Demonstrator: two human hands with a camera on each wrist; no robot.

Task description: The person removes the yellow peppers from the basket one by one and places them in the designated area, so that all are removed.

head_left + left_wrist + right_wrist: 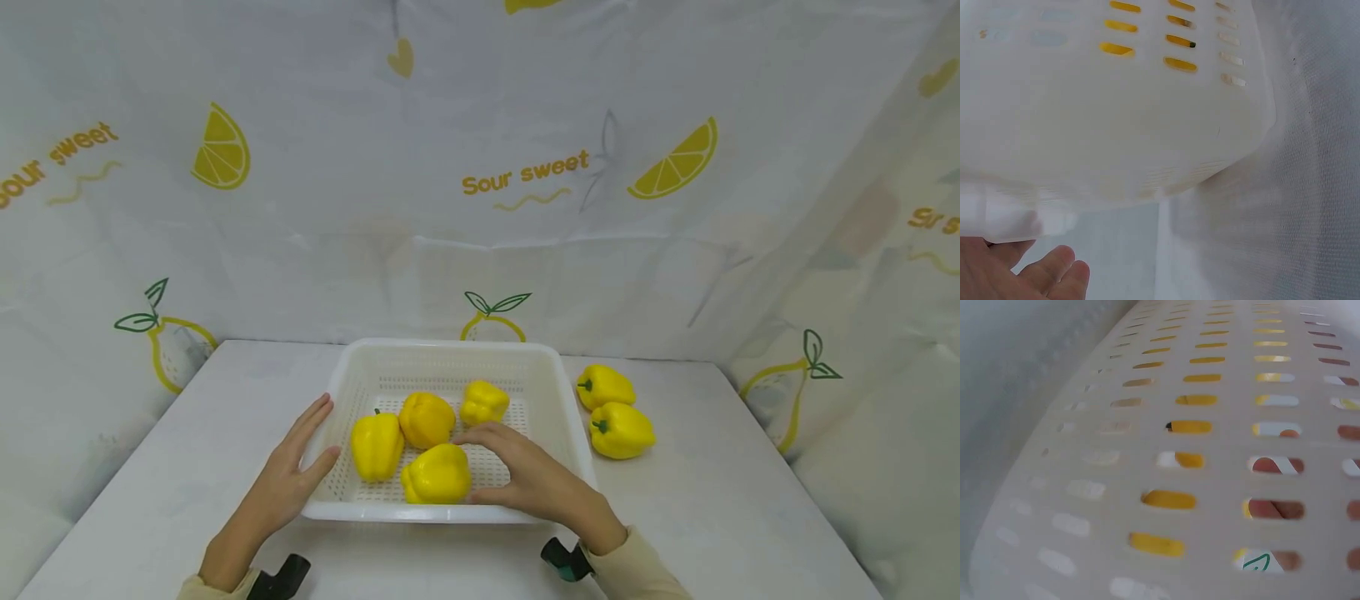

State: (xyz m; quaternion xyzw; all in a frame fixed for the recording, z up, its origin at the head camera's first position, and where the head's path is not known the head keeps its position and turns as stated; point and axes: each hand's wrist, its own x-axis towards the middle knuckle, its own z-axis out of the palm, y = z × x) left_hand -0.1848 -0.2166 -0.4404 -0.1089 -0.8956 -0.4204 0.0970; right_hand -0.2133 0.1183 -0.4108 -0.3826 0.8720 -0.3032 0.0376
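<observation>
Head view: white basket [420, 512] on table [727, 492], four yellow peppers [377, 447] inside.
Loose peppers [622, 431]: two, on table, just right of basket.
Left hand [283, 477]: spread, at basket's left rim.
Right hand [528, 477]: inside basket, thumb and fingers apart, beside front pepper [437, 475]; contact unclear.

A white sheet [337, 208] printed with yellow lemon slices [222, 150] and "Sour sweet" fills the upper frame, behind a white desk [720, 492] across the bottom
</observation>
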